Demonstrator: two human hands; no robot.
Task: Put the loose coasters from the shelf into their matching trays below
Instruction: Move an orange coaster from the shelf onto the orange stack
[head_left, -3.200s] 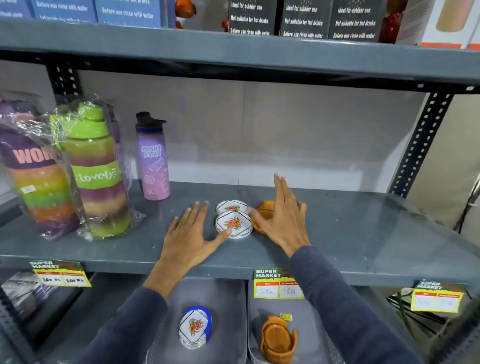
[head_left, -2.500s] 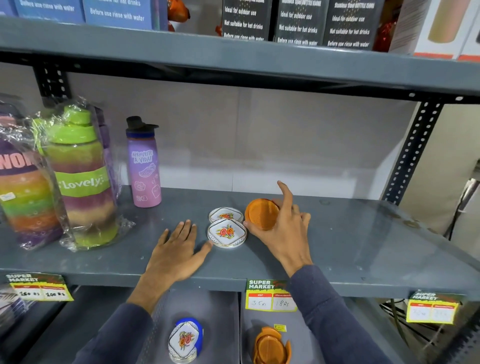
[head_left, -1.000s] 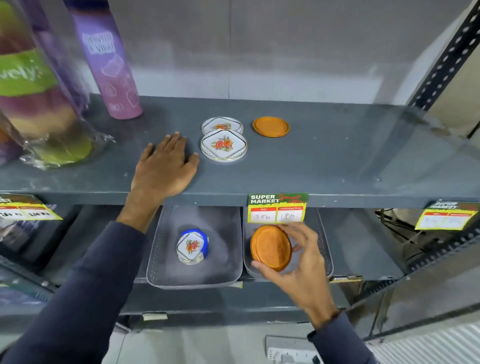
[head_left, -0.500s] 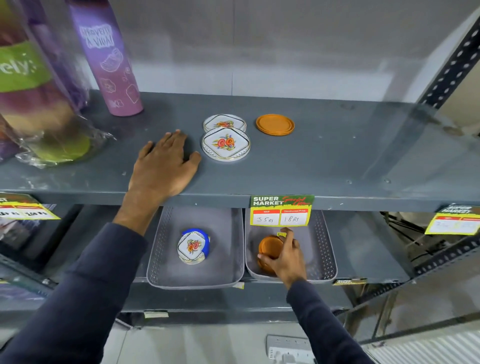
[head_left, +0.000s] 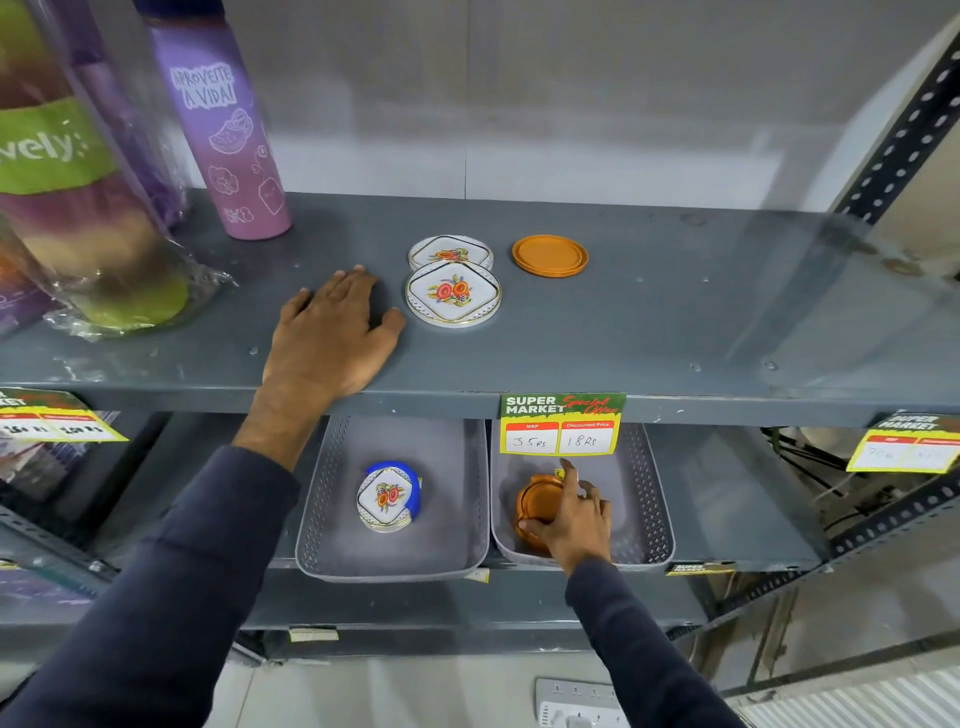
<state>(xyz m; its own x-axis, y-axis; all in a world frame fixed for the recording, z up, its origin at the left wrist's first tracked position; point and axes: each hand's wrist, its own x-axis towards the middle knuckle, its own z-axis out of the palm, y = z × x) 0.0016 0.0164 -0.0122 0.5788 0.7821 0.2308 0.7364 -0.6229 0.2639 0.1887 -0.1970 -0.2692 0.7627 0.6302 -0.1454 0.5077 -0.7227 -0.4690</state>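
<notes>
On the grey shelf lie two white floral coasters, one partly under the other, and an orange coaster to their right. My left hand rests flat on the shelf, its thumb close to the front floral coaster. Below, the left tray holds a stack of floral coasters in a blue holder. In the right tray my right hand grips an orange coaster at the orange stack, index finger raised.
A purple bottle and wrapped multicoloured bottles stand at the shelf's back left. A price tag hangs from the shelf edge over the right tray. A perforated upright rises at the right.
My right hand took one orange coaster off the shelf, carried it down into the right tray and now holds it at the orange stack. The left hand stayed on the shelf.
</notes>
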